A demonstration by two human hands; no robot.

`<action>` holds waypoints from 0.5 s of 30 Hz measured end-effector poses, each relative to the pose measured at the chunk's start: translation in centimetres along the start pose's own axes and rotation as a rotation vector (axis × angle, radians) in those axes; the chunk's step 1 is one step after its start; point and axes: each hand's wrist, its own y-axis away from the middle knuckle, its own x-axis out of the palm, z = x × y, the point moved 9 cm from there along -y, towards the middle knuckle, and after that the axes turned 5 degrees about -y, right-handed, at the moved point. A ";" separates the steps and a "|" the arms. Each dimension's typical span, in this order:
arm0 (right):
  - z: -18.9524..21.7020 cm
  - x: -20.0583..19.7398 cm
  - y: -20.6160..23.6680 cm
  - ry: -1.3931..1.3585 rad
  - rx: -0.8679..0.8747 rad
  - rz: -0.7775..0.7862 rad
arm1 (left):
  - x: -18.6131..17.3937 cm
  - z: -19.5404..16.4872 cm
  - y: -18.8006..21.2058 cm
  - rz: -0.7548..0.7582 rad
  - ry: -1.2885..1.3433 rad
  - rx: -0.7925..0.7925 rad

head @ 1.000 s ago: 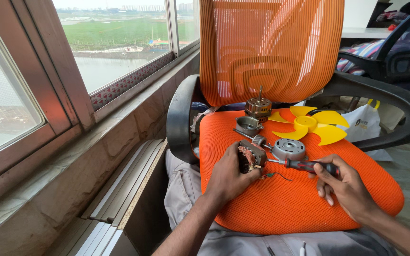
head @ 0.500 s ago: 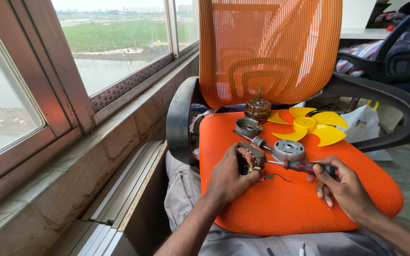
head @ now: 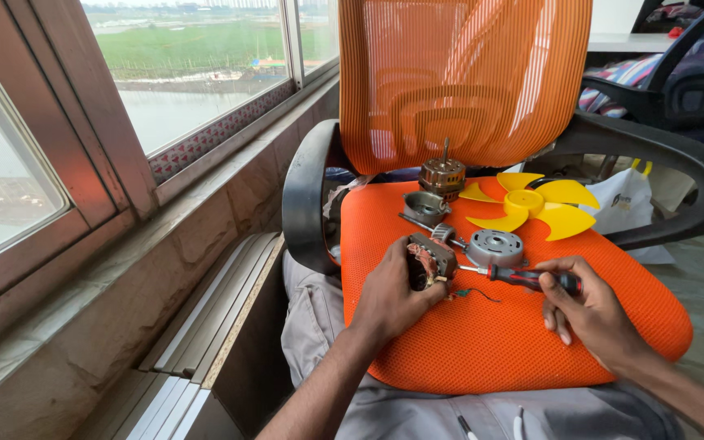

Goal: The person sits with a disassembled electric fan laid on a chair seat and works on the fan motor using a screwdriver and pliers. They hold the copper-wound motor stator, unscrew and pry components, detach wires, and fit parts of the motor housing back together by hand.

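Note:
My left hand (head: 391,295) grips a small motor stator (head: 427,261) with copper windings, held on the orange mesh seat of an office chair (head: 499,334). My right hand (head: 592,314) holds a red-and-black screwdriver (head: 531,279) whose tip points left at the stator. Thin wires (head: 473,293) trail from the stator onto the seat. Behind the hands lie a round metal motor cover (head: 495,247), a grey metal cup (head: 425,207), a motor rotor with an upright shaft (head: 442,175) and a yellow fan blade (head: 531,202).
The chair's black armrests (head: 307,191) curve up on both sides below its orange mesh back (head: 466,81). A window (head: 189,57) with a stone sill (head: 124,269) runs along the left. A white bag (head: 633,204) and another dark chair (head: 694,73) stand at the right.
The screwdriver tip has edged slightly closer to the stator. Both hands stay almost in place.

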 end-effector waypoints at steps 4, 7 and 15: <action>-0.1 0.0 0.1 -0.029 0.014 0.036 | -0.1 0.0 0.0 -0.004 0.021 0.002; 0.3 0.2 -0.1 0.011 -0.020 0.017 | 0.0 0.0 -0.1 0.010 0.016 -0.020; 1.1 0.5 0.4 0.032 -0.049 0.047 | 0.1 -0.2 -0.3 0.000 0.000 0.013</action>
